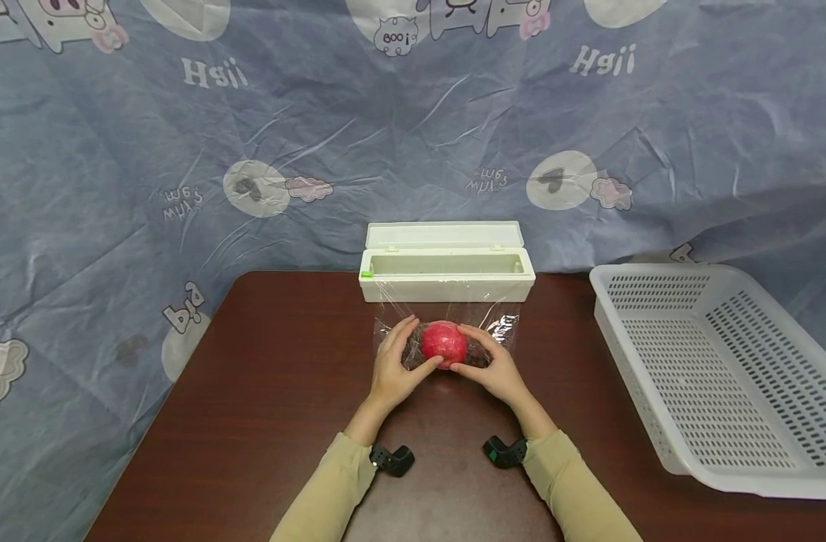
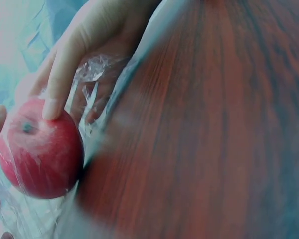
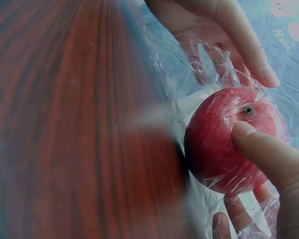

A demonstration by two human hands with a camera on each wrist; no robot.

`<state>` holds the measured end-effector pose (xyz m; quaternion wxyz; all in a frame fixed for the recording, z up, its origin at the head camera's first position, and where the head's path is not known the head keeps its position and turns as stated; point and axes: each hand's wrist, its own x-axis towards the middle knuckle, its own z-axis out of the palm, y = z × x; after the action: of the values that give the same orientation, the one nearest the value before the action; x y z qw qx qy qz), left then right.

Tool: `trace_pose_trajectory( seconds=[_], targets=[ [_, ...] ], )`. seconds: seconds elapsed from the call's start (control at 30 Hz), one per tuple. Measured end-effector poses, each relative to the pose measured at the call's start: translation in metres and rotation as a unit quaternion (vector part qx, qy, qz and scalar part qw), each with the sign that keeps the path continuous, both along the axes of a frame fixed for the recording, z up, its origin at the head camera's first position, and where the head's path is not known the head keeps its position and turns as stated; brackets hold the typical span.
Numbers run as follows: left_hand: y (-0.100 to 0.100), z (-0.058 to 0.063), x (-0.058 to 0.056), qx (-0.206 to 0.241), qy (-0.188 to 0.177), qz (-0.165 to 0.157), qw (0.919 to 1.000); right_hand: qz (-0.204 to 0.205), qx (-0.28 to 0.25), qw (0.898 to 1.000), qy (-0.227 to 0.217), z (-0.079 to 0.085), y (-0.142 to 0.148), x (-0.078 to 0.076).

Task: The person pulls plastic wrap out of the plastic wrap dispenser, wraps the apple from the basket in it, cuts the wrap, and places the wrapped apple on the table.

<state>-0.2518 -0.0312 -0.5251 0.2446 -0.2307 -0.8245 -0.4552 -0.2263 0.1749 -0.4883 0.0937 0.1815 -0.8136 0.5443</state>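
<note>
A red apple [image 1: 444, 344] sits under clear plastic wrap [image 1: 504, 327] in front of a white dispenser box [image 1: 446, 290]. My left hand [image 1: 394, 370] is curled round its left side, thumb near the apple's front and fingers spread at the wrap. On the other side my right hand [image 1: 497, 370] holds the apple, thumb in front and fingertips at its top. In the right wrist view the right thumb presses beside the dimple of the apple [image 3: 214, 144], with wrinkled film over it. Film also lies across the apple [image 2: 45, 159] in the left wrist view.
Its lid [image 1: 444, 235] raised, the dispenser box stands at the table's back edge, film trailing from its front. A white perforated basket [image 1: 646, 391] stands at the right of the brown table [image 1: 250, 421]. Patterned grey-blue cloth [image 1: 385, 135] hangs behind.
</note>
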Motion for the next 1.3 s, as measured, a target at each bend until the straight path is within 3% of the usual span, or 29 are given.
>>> trace_pose_trajectory(
  seconds=[0.1, 0.27, 0.47, 0.57, 0.87, 1.3],
  targets=[
    [0.000, 0.004, 0.001, -0.020, 0.016, -0.008, 0.9996, 0.016, -0.014, 1.000, 0.000, -0.001, 0.001, -0.002],
    [0.000, 0.007, 0.000, -0.044, -0.001, -0.033, 0.9985, 0.026, -0.028, 0.999, -0.027, -0.010, 0.005, -0.011],
    [-0.002, 0.009, -0.006, -0.073, -0.022, -0.061, 0.9952, 0.014, -0.002, 0.998, -0.065, -0.025, 0.014, -0.024],
    [-0.003, 0.009, -0.008, -0.092, -0.030, -0.067, 0.9930, 0.022, -0.001, 0.997, -0.073, -0.023, 0.015, -0.026],
    [-0.001, 0.011, -0.013, -0.122, -0.048, -0.066, 0.9891, 0.059, -0.008, 0.994, -0.096, 0.010, 0.011, -0.016],
    [-0.003, 0.015, -0.022, -0.126, -0.077, -0.082, 0.9857, 0.052, 0.006, 0.995, -0.085, 0.012, 0.010, -0.019]
  ],
)
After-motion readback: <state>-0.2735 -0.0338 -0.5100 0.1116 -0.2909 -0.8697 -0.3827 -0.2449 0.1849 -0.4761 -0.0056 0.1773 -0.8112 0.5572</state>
